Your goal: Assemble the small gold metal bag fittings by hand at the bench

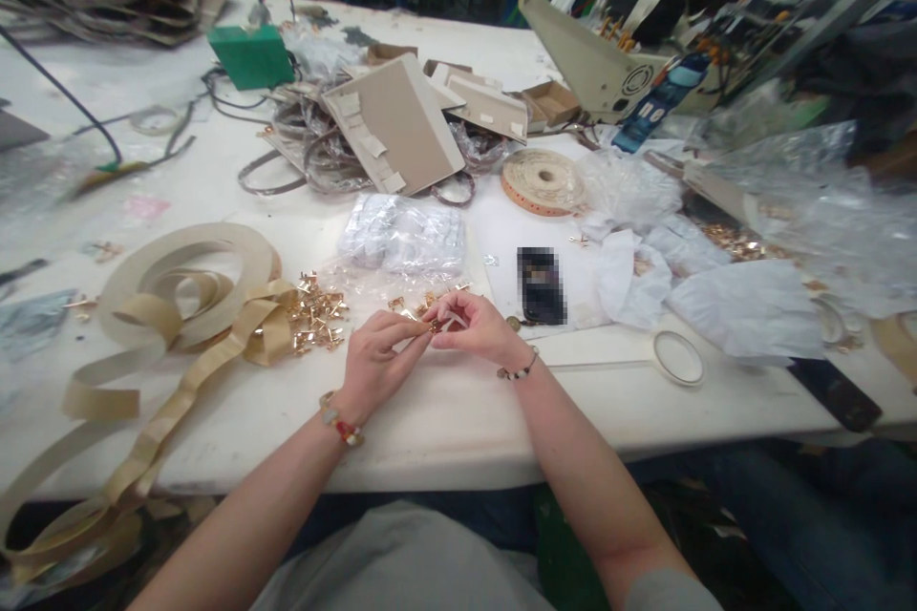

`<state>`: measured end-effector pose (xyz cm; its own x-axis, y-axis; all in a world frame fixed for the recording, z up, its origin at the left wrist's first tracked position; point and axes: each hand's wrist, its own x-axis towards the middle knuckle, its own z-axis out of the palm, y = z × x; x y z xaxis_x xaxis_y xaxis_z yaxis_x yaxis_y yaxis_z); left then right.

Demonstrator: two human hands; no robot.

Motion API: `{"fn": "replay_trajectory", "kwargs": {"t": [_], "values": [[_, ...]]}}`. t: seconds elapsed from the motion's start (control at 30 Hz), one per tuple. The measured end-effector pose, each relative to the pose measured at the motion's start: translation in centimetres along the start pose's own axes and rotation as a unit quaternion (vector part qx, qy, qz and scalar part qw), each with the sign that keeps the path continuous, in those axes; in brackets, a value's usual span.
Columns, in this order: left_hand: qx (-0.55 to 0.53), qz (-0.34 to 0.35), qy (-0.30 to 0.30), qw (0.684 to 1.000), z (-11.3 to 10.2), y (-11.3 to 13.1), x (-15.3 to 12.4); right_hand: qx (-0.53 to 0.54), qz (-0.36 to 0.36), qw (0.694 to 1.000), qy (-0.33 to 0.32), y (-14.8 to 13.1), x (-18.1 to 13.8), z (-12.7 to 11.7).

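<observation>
My left hand [379,353] and my right hand [479,332] meet near the front of the white table, fingertips pinched together. Between them is a small gold-coloured metal fitting [434,327], mostly covered by the fingers. Just left of my left hand lies a heap of similar gold-coloured fittings [315,315]; a few more lie behind my fingers. A bundle of white pieces in clear plastic wrap [401,231] sits beyond both hands. To the right of my right hand is a dark, pixelated object [542,286].
A roll of tan strip [254,258] uncoils over the front edge at left. Behind are flat beige panels [397,124], a patterned strip roll [544,181], a blue bottle [659,102] and a cream machine [594,67]. A tape ring [677,359] and phone [835,393] lie right.
</observation>
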<state>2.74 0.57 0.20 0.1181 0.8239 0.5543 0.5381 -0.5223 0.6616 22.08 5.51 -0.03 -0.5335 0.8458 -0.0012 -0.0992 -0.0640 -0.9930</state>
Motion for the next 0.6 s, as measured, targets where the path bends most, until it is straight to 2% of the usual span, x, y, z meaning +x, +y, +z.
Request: {"fn": "replay_trajectory", "kwargs": {"t": [0.6], "values": [[0.002,-0.051,-0.043,0.998,-0.12,-0.35,-0.03,0.021,0.012,0.998,0.053,-0.43,0.08,0.01]]}}
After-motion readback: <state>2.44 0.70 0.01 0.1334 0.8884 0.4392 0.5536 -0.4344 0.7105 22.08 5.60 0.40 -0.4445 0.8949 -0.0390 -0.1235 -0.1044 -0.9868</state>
